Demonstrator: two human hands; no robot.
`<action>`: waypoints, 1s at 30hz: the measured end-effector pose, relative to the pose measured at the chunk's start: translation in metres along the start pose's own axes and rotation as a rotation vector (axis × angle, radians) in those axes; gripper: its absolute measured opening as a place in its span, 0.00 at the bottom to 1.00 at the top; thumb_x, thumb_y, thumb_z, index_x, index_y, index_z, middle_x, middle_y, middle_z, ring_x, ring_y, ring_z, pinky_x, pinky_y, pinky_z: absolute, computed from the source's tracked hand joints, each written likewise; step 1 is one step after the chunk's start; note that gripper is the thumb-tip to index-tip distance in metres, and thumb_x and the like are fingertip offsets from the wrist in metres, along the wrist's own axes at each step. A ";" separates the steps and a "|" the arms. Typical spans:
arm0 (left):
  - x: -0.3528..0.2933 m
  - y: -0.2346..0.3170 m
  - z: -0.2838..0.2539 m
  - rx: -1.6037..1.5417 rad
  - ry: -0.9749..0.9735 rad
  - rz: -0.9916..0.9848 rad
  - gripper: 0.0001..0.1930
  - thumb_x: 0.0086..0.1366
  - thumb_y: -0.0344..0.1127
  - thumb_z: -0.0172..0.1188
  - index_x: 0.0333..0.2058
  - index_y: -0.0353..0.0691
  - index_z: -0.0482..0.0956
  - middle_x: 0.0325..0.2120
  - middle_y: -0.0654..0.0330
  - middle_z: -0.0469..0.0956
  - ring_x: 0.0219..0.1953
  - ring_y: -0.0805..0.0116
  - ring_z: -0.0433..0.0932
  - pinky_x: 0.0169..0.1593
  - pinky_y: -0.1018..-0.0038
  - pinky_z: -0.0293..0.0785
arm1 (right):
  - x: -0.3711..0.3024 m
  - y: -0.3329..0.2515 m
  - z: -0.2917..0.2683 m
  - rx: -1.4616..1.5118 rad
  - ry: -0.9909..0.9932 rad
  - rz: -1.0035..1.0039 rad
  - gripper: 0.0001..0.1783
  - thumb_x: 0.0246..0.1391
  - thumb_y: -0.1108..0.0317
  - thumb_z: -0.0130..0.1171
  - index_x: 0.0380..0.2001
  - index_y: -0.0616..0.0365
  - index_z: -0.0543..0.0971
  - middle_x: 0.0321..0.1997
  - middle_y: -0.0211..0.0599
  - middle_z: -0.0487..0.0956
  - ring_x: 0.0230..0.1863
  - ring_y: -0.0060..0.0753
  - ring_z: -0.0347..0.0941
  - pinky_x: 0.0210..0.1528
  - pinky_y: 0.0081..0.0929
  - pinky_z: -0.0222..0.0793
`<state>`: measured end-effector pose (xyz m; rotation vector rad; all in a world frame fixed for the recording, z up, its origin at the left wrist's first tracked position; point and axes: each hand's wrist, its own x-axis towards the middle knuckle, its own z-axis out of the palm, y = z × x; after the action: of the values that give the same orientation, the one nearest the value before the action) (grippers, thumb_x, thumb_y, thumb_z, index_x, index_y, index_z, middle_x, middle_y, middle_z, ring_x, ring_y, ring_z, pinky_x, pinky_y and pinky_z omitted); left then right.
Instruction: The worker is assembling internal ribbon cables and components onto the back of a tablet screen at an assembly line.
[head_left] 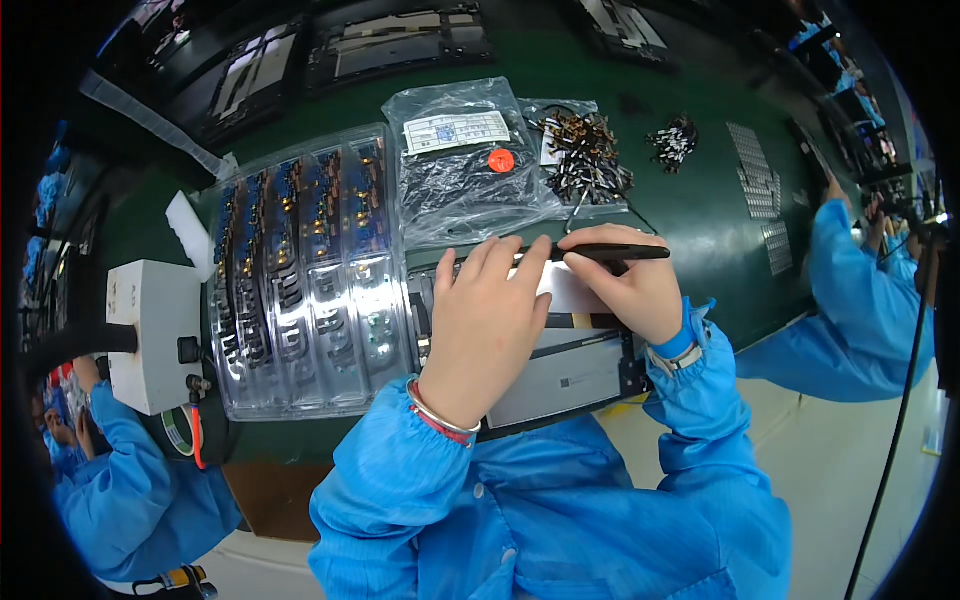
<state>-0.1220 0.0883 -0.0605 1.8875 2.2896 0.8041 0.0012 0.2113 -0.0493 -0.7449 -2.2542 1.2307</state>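
Right hand (pixel 628 290): thumb and fingers clamped on a slim black tool (pixel 630 252), held nearly level along the far edge of the work.
Left hand (pixel 482 325): palm down over the opened device, fingers slightly apart near the far edge; impossible to tell whether anything is pinched beneath.
Tool tip: close to the left fingertips, partly hidden; contact not to be confirmed from this view.
Opened device (pixel 555 385): flat on the bench before the body, under both hands; silver plate and grey panel exposed in a dark frame.
Sound handling, as judged: steady, light pressure from the left; tool low and shallow, tip clear of the fingertips and of the bare panel; short strokes rather than leverage.
Left of the device: clear tray (pixel 300 280) with blue boards and dark parts in columns.
Beyond the hands: clear bag (pixel 455 175) with an orange dot; beside it, a heap of small cables (pixel 588 160).
Far right: small pieces in rows (pixel 752 172) on the green bench (pixel 690 235); past these, a co-worker's blue sleeve (pixel 850 265).
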 end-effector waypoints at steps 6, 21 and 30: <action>-0.001 -0.001 0.000 0.037 -0.029 0.007 0.24 0.53 0.35 0.58 0.51 0.42 0.66 0.45 0.56 0.69 0.50 0.61 0.67 0.54 0.56 0.59 | -0.004 0.004 -0.001 0.010 0.032 0.041 0.08 0.43 0.74 0.59 0.31 0.62 0.79 0.31 0.38 0.78 0.31 0.25 0.75 0.34 0.19 0.70; -0.003 -0.004 -0.003 -0.038 0.008 -0.037 0.32 0.51 0.35 0.60 0.53 0.33 0.60 0.45 0.54 0.70 0.52 0.61 0.66 0.54 0.59 0.59 | -0.002 0.003 -0.002 -0.017 0.009 0.007 0.09 0.42 0.75 0.60 0.31 0.61 0.79 0.32 0.37 0.79 0.31 0.26 0.75 0.34 0.19 0.69; -0.083 -0.006 -0.105 0.051 -0.173 -0.123 0.29 0.50 0.36 0.61 0.51 0.36 0.65 0.45 0.51 0.71 0.48 0.53 0.69 0.51 0.61 0.64 | -0.074 -0.018 -0.047 0.209 0.158 -0.142 0.05 0.48 0.75 0.45 0.23 0.63 0.71 0.37 0.47 0.74 0.42 0.37 0.67 0.49 0.31 0.59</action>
<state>-0.1459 -0.0259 0.0047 1.7389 2.3122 0.5495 0.0817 0.1834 -0.0209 -0.5717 -1.9790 1.2676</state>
